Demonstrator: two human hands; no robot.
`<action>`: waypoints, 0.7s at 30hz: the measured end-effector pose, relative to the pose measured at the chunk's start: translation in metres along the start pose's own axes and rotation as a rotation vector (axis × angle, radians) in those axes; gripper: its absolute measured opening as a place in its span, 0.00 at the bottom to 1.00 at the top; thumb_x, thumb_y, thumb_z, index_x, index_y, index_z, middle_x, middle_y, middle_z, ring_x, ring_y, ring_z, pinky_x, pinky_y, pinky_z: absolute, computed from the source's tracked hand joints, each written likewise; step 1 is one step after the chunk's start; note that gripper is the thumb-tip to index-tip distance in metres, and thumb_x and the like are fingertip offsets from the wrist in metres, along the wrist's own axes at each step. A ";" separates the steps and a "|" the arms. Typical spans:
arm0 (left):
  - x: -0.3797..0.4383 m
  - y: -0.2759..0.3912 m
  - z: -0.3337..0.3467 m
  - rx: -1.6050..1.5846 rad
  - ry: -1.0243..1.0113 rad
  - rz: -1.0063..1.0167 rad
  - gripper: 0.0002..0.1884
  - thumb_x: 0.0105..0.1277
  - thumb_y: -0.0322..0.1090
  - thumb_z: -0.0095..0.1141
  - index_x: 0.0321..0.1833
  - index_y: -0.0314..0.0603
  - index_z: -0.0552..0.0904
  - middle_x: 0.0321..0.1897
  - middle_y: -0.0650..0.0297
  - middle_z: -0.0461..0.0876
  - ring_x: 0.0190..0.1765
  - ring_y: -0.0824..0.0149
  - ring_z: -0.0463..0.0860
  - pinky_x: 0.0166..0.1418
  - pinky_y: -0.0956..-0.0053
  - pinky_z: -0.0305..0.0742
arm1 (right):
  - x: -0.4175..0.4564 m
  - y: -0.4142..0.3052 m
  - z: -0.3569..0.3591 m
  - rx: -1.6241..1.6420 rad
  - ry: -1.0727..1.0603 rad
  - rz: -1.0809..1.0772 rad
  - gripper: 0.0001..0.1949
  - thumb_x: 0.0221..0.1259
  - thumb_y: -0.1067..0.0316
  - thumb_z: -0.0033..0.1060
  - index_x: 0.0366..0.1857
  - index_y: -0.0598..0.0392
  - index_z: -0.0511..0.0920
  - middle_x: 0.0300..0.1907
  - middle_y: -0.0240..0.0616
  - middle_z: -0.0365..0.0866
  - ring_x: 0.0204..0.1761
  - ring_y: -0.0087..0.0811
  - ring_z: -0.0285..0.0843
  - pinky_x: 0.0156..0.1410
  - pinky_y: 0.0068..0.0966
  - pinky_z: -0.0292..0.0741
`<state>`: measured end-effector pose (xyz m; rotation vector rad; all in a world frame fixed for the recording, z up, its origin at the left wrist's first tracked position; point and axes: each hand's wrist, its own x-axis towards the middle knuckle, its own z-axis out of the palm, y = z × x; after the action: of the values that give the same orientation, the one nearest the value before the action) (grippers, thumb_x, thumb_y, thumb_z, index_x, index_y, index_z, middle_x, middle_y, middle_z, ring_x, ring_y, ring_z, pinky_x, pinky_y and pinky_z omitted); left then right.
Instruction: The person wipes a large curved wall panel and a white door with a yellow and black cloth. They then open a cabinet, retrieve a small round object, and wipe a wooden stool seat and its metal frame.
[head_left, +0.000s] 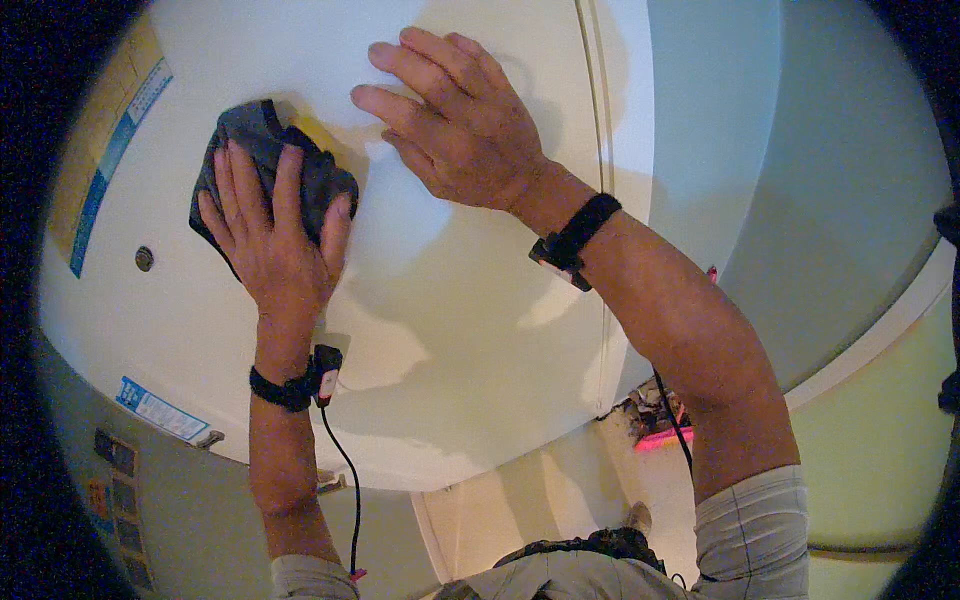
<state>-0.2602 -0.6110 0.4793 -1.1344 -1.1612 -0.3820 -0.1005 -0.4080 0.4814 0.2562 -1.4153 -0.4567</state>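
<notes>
My left hand (277, 232) presses a folded dark grey cloth (251, 124) with black edging against a large white panel, which looks like a door (480, 315). Its fingers are spread over the cloth. To the right and farther up, my right hand (465, 120) has its fingers apart and holds nothing; whether it touches the panel I cannot tell. A yellowish patch shows just beside the cloth. Both wrists wear black straps, each with a small device and a cable.
A round metal fitting (144, 259) sits on the panel at left. Blue-and-white labels (161, 409) are at its edges. A light blue-green wall (720, 150) stands at right. Pink and dark items (664, 435) lie on the floor below.
</notes>
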 end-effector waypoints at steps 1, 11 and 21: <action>-0.007 0.002 0.000 -0.011 -0.012 -0.007 0.34 0.69 0.55 0.69 0.76 0.51 0.79 0.84 0.39 0.64 0.86 0.36 0.60 0.85 0.31 0.50 | 0.002 0.000 0.001 0.003 0.002 0.002 0.26 0.55 0.67 0.77 0.62 0.41 0.84 0.73 0.35 0.76 0.76 0.45 0.72 0.78 0.51 0.72; -0.184 0.015 -0.008 -0.156 -0.245 -0.090 0.23 0.66 0.55 0.71 0.58 0.51 0.87 0.75 0.35 0.73 0.78 0.31 0.70 0.80 0.20 0.49 | 0.013 -0.017 0.039 -0.278 -0.147 -0.205 0.24 0.67 0.69 0.71 0.68 0.50 0.80 0.77 0.50 0.72 0.80 0.55 0.66 0.81 0.60 0.66; -0.351 0.031 -0.005 -0.292 -0.309 -0.058 0.16 0.64 0.49 0.73 0.53 0.61 0.89 0.66 0.50 0.81 0.66 0.44 0.80 0.68 0.29 0.66 | 0.000 -0.060 0.070 -0.115 -0.158 -0.022 0.25 0.71 0.70 0.65 0.72 0.49 0.78 0.79 0.50 0.69 0.81 0.58 0.64 0.82 0.58 0.64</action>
<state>-0.3786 -0.7037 0.1605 -1.4528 -1.4433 -0.4420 -0.1791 -0.4544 0.4652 0.1456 -1.5356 -0.5846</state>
